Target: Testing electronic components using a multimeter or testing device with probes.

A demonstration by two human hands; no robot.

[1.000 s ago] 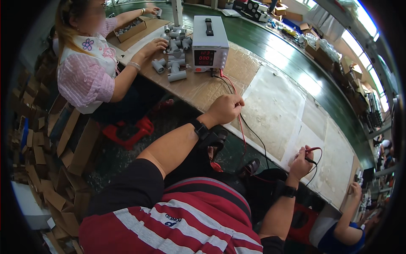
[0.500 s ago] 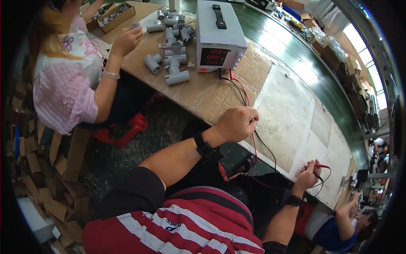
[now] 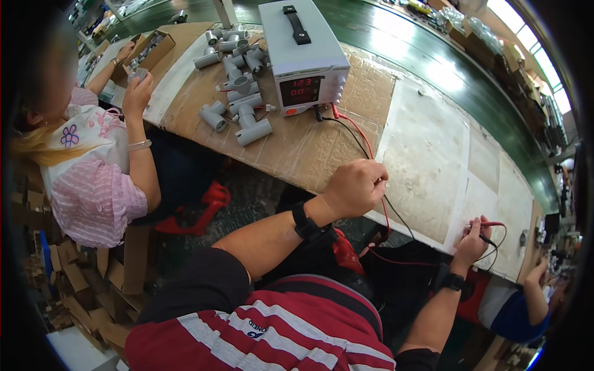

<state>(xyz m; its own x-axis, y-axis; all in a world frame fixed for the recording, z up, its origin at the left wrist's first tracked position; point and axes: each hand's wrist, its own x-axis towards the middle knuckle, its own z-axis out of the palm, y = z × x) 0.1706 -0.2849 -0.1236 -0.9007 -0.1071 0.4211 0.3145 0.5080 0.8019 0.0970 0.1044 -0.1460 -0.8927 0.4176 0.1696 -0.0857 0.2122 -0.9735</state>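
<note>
My left hand [image 3: 356, 187] is closed in a loose fist over the near edge of the table, close beside the leads; what its fingers hold, if anything, is hidden. Farther right, my right hand [image 3: 471, 244] grips the ends of a red test lead [image 3: 494, 224] and a black test lead [image 3: 489, 240] at the table's edge. Both cables run back to the front of a grey bench power supply [image 3: 306, 52] with a black handle and a lit red display. Grey T-shaped pipe fittings [image 3: 252, 130] lie in a cluster to its left.
A co-worker [image 3: 93, 167] at the left holds a small grey part near a cardboard box [image 3: 148, 49] of parts. Another person [image 3: 516, 309] sits at the far right. Cardboard [image 3: 133, 266] is piled on the floor at left, near a red stool [image 3: 201, 210].
The view has shifted, so the table and supply sit differently in the picture. My hands keep nearly the same poses. The co-worker's hand with the grey part has moved away from the pipe fittings.
</note>
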